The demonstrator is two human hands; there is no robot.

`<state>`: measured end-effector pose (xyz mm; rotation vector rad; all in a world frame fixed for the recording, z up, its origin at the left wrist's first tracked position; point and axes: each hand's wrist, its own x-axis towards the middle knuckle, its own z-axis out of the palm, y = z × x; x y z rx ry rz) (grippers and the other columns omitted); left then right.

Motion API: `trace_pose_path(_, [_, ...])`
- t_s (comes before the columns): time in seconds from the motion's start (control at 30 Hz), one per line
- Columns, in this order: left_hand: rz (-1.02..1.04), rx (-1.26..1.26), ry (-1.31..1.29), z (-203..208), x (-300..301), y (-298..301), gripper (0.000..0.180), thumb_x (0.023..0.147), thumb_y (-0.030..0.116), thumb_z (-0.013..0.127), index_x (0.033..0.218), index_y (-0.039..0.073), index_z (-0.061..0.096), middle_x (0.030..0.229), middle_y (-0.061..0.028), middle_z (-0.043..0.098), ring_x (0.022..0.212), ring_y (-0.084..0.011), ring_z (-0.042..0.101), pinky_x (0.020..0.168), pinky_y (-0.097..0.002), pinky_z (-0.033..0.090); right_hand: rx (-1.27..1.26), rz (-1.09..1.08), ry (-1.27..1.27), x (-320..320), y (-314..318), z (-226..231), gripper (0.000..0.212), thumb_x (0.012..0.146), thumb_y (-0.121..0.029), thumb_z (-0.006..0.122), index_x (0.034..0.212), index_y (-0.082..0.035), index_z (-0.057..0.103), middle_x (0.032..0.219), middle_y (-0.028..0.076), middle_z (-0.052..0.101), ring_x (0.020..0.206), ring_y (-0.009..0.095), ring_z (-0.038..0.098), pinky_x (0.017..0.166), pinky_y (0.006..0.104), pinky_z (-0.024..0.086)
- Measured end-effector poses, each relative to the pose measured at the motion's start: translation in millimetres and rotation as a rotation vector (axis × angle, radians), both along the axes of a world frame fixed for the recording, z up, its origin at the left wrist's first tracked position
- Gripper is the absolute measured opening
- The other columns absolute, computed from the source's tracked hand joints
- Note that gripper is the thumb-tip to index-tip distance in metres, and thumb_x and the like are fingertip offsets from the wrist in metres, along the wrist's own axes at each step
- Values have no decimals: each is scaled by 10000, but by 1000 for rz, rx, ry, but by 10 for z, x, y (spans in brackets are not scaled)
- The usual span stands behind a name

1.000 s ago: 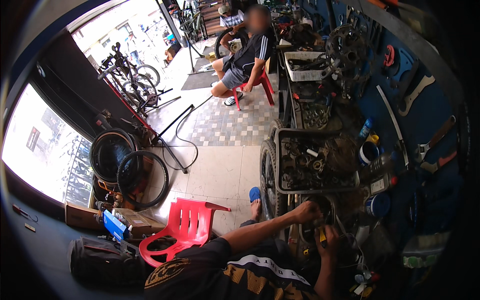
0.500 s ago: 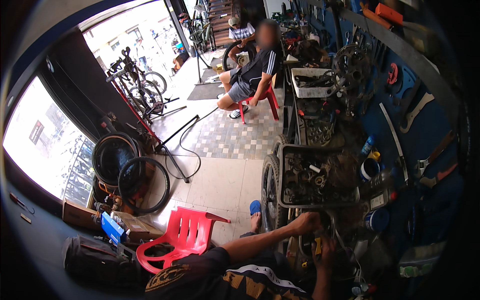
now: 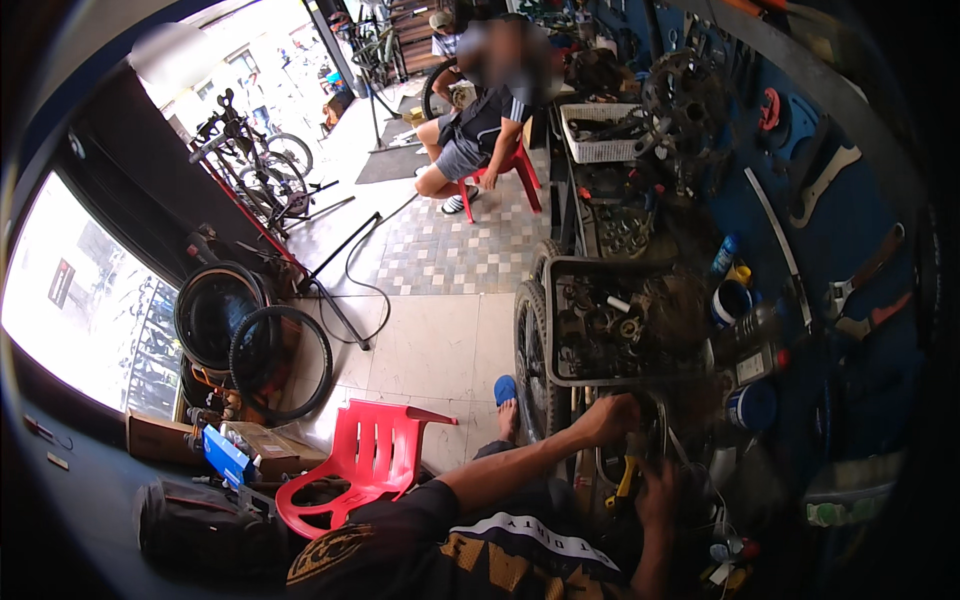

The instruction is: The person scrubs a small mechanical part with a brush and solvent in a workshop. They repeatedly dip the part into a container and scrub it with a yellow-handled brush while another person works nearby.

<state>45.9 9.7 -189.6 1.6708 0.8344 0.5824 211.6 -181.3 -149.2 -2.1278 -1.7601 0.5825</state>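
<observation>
At the lower right, both hands are close together over the cluttered near end of the workbench. My left hand (image 3: 612, 416) is closed, with its fingers curled at a dark area; what it grips is too dark to make out. Just below and to its right is my right hand (image 3: 657, 488), with fingers bent. Against its left side shows a yellow-handled tool (image 3: 626, 477), slanting down to the left, which the right hand appears to hold. The tool's working end is lost in shadow.
Beyond my hands stands a black tray (image 3: 556, 378) of greasy metal parts, beside a bicycle wheel (image 3: 529, 345). Tools hang on the blue wall (image 3: 770, 215) at right. A red chair (image 3: 375, 450) stands at left. Another person (image 3: 485, 130) sits farther off.
The whole view has shifted, so the bench and tray appear higher. My hands stay close together, slightly farther apart, and more of the yellow-handled tool shows between them.
</observation>
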Motion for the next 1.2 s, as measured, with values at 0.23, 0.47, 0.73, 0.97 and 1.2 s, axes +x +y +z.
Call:
trace_pose_path(0.23, [63,-55,46,78,-81,-11,207,1003,116,694,1198,60,733,952,-80,757,914,-160,735,790,-338,585,272,-103,153,49,107,23,475,879,40,669,1327,-112,717,1303,202,629,1210,420,632,1026,471,531])
trace_pose_path(0.47, [66,-237,103,94,-86,9,235,987,17,688,1220,18,709,928,-82,770,826,-150,750,723,-314,612,418,-267,97,330,106,159,327,968,-31,675,1286,-91,723,1212,138,663,1096,364,668,925,447,561])
trace_pose_path(0.73, [58,-220,65,24,-9,46,180,989,67,706,1159,11,728,974,-88,787,813,-147,748,714,-308,602,428,-390,-32,607,24,223,297,957,-69,699,1251,-83,733,1118,125,701,1010,348,638,905,457,536])
trace_pose_path(0.97, [1,-362,9,230,-23,20,298,988,30,648,1276,-35,688,1060,-124,762,921,-175,747,829,-324,647,205,-238,-140,537,239,58,321,950,-65,697,1270,-86,715,1091,113,757,1007,324,720,860,439,588])
trace_pose_path(1.2, [20,-709,-203,400,-55,21,382,1019,15,644,1391,-55,589,1170,-164,734,1017,-220,751,880,-356,656,-11,-220,-308,533,423,-314,382,932,-64,673,1314,-80,673,1241,166,702,1195,366,651,949,492,564])
